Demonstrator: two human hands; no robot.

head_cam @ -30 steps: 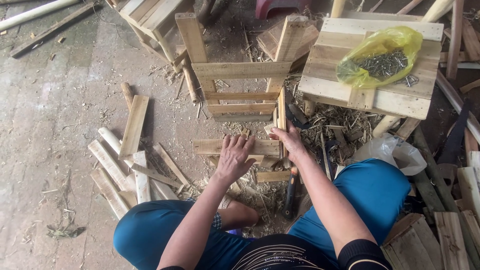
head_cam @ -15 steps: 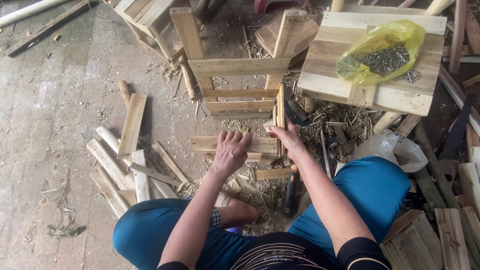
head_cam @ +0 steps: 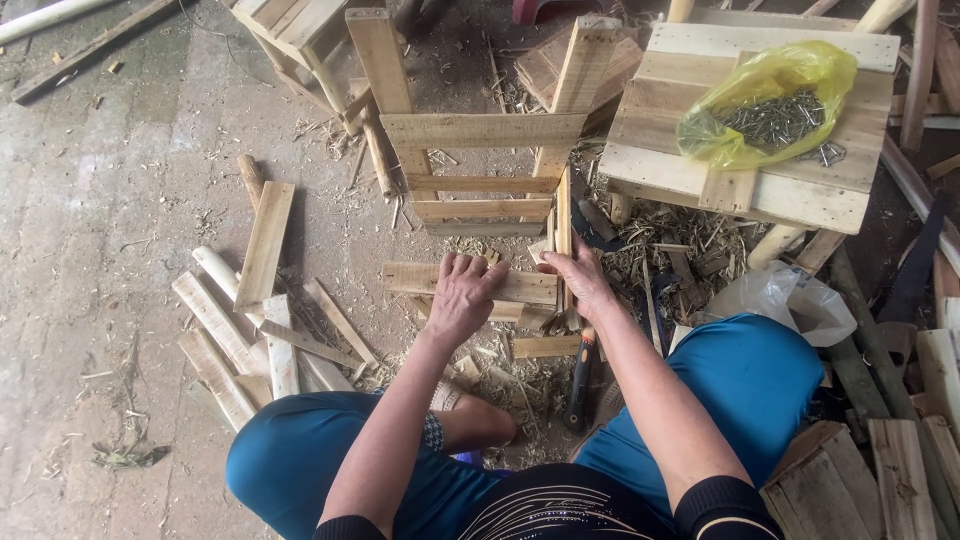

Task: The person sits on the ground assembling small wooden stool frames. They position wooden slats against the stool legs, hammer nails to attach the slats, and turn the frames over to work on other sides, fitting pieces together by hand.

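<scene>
The left hand [head_cam: 465, 293] lies palm-down on a flat wooden slat [head_cam: 420, 279] that rests crosswise on the ground between the knees, fingers spread and pressing rather than curled around it; the right hand [head_cam: 578, 280] closes its fingers about the lower end of a thin upright strip [head_cam: 563, 215], which stands on edge at the slat's right end and leans against the half-built wooden frame [head_cam: 480, 130] beyond.

To do this well, the pressing hand should keep its weight near the joint, so the slat cannot skate on the shavings [head_cam: 520, 380] underneath; the strip wants to sit square to the slat's end, flush at the edge, before any fixing; I judge that a small twist here would show as a crooked rung later. The right grip looks best kept low on the strip, where it steers the foot of the piece without bending it.

A dark-handled tool [head_cam: 582, 375] lies just below the right wrist, within easy reach; a yellow bag of nails [head_cam: 770, 100] sits on the pale wooden stool top [head_cam: 650, 160] to the right, well apart from the hands; loose offcuts [head_cam: 260, 320] are scattered at the left knee and could foul the slat if it shifts that way.
</scene>
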